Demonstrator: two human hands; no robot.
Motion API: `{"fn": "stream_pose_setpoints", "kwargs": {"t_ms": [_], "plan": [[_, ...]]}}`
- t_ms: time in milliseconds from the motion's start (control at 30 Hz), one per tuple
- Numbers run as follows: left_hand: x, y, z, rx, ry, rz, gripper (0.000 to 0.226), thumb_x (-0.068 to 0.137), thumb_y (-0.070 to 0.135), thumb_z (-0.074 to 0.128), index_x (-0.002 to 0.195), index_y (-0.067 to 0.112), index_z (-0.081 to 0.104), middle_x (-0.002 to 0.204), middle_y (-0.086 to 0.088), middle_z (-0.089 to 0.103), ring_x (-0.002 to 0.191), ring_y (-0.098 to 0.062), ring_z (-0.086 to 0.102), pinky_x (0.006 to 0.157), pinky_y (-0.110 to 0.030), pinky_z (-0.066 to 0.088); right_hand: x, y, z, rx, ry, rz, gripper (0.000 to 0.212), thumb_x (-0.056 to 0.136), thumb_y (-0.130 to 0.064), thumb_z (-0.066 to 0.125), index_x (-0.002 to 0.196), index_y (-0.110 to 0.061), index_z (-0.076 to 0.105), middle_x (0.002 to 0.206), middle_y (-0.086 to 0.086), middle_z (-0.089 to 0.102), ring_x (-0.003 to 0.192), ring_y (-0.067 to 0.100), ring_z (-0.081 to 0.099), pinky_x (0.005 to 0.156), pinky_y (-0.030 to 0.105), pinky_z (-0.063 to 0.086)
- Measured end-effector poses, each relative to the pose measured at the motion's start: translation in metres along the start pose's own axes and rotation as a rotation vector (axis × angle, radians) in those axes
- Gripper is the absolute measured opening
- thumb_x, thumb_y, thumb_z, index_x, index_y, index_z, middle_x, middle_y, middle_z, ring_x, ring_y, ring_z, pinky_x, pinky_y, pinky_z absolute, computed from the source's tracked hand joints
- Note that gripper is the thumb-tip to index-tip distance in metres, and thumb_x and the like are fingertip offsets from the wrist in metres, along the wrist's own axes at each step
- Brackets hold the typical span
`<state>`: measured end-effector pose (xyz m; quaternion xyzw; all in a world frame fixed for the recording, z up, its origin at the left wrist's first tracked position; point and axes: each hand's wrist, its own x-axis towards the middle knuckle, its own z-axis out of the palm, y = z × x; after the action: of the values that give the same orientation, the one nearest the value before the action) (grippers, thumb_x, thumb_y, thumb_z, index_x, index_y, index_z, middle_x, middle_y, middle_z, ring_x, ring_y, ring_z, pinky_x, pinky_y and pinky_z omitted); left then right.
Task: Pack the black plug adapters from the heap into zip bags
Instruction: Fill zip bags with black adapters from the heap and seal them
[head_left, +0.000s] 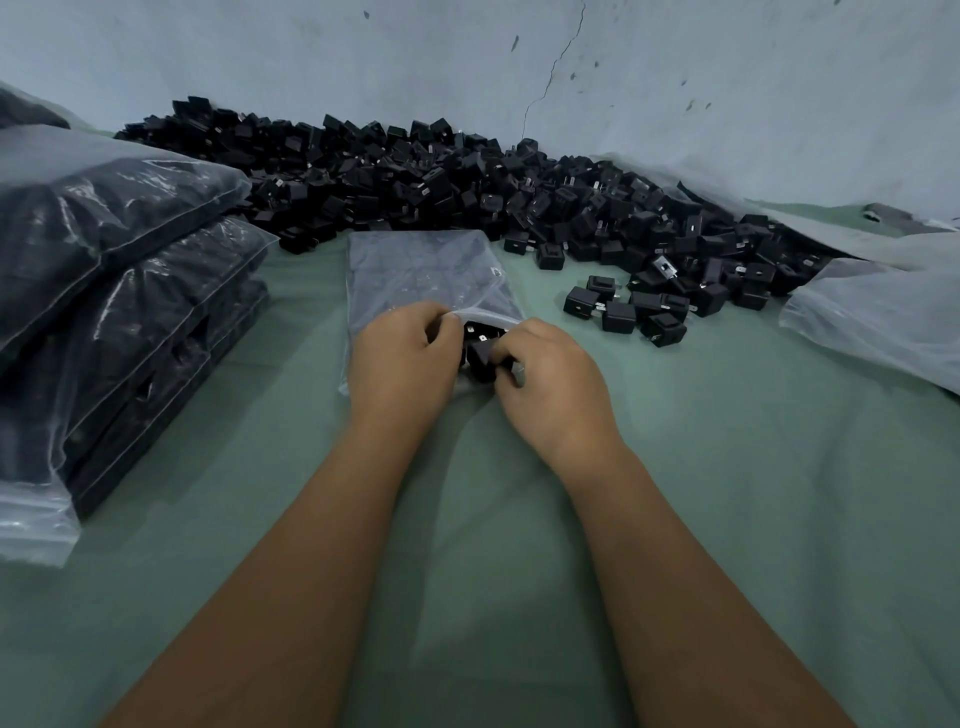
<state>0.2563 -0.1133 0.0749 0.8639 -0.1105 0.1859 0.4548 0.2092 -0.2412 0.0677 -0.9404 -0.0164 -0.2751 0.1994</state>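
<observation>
A clear zip bag (421, 270) lies flat on the green cloth in the middle, its mouth toward me, with black plug adapters showing through it. My left hand (402, 358) pinches the upper lip of the bag's mouth. My right hand (550, 384) grips black plug adapters (480, 353) right at the opening. A big heap of black plug adapters (467, 182) stretches along the wall behind the bag, and a few loose adapters (623, 309) lie to the right of it.
Stacked filled zip bags (119, 291) stand at the left. Crumpled clear plastic sheeting (872, 312) lies at the right edge. A cracked pale wall (571, 67) closes the back. Green cloth (727, 493) covers the surface in front.
</observation>
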Motion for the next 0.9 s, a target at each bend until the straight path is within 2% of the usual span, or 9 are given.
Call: {"fn": "stream_pose_setpoints", "kwargs": {"t_ms": [100,233,433,533,600,667,767,833,900], "plan": [[0.0,0.0,0.0,0.001,0.0,0.006,0.029,0.092,0.024,0.051,0.073,0.007,0.064,0.063,-0.006,0.06,0.066,-0.024,0.055,0.062,-0.042,0.043,0.002,0.0,0.001,-0.009,-0.008,0.002,0.016,0.083,-0.006,0.058,0.092,-0.014,0.067,0.095,-0.001,0.061,0.094,0.019,0.055,0.076,0.036,0.048],[0.0,0.0,0.002,-0.003,0.003,0.0,0.028,0.092,0.024,0.051,0.07,0.01,0.063,0.061,-0.002,0.058,0.062,-0.02,0.052,0.058,-0.036,0.039,0.006,-0.001,0.004,0.003,0.015,0.023,0.019,0.084,-0.005,0.056,0.095,-0.013,0.069,0.096,0.0,0.063,0.093,0.021,0.057,0.076,0.037,0.048],[0.0,0.0,0.003,0.014,0.003,0.006,0.027,0.093,0.024,0.05,0.071,0.013,0.063,0.059,0.002,0.056,0.058,-0.015,0.05,0.055,-0.033,0.037,0.007,0.003,0.005,0.066,-0.052,-0.01,0.028,0.083,0.0,0.051,0.098,-0.01,0.072,0.105,-0.001,0.067,0.1,0.019,0.059,0.082,0.035,0.047],[-0.001,0.001,0.002,0.105,-0.01,0.083,0.026,0.093,0.023,0.049,0.076,0.011,0.064,0.066,0.0,0.06,0.067,-0.021,0.055,0.061,-0.037,0.041,0.006,0.004,0.005,0.043,-0.074,-0.012,0.028,0.085,-0.006,0.05,0.099,-0.016,0.071,0.108,-0.007,0.065,0.102,0.015,0.056,0.079,0.031,0.048],[-0.001,0.001,0.003,0.206,0.002,0.19,0.021,0.092,0.021,0.051,0.083,0.01,0.066,0.079,-0.004,0.065,0.078,-0.027,0.057,0.071,-0.04,0.043,0.006,0.004,0.005,-0.02,-0.06,-0.027,0.026,0.084,-0.011,0.05,0.097,-0.019,0.071,0.106,-0.011,0.065,0.103,0.013,0.052,0.076,0.027,0.046],[-0.002,0.002,0.005,0.262,0.033,0.287,0.02,0.089,0.018,0.056,0.102,0.009,0.068,0.097,-0.008,0.067,0.092,-0.03,0.058,0.081,-0.041,0.042,0.005,0.0,0.002,-0.043,0.019,-0.038,0.02,0.08,-0.014,0.051,0.085,-0.017,0.07,0.092,-0.01,0.066,0.093,0.013,0.051,0.072,0.028,0.045],[-0.004,0.003,0.006,0.261,-0.024,0.381,0.031,0.086,0.012,0.059,0.117,0.011,0.065,0.109,-0.008,0.067,0.1,-0.028,0.058,0.084,-0.038,0.041,0.004,-0.002,-0.004,0.06,0.307,-0.021,0.018,0.075,-0.018,0.046,0.069,-0.011,0.063,0.073,-0.004,0.061,0.077,0.014,0.047,0.062,0.027,0.039],[-0.005,0.002,0.007,0.258,-0.091,0.406,0.033,0.085,0.011,0.06,0.118,0.014,0.065,0.108,-0.005,0.069,0.099,-0.027,0.059,0.08,-0.035,0.041,0.005,0.006,-0.009,0.118,0.477,0.068,0.019,0.075,-0.016,0.044,0.071,-0.011,0.062,0.074,-0.004,0.059,0.078,0.015,0.048,0.061,0.023,0.035],[-0.007,0.003,0.008,0.252,-0.123,0.402,0.032,0.086,0.01,0.061,0.116,0.016,0.067,0.103,-0.002,0.071,0.096,-0.026,0.06,0.075,-0.032,0.039,0.009,0.023,-0.013,0.191,0.516,0.232,0.022,0.078,-0.007,0.044,0.084,-0.014,0.065,0.083,-0.009,0.058,0.089,0.016,0.052,0.067,0.015,0.035]]}}
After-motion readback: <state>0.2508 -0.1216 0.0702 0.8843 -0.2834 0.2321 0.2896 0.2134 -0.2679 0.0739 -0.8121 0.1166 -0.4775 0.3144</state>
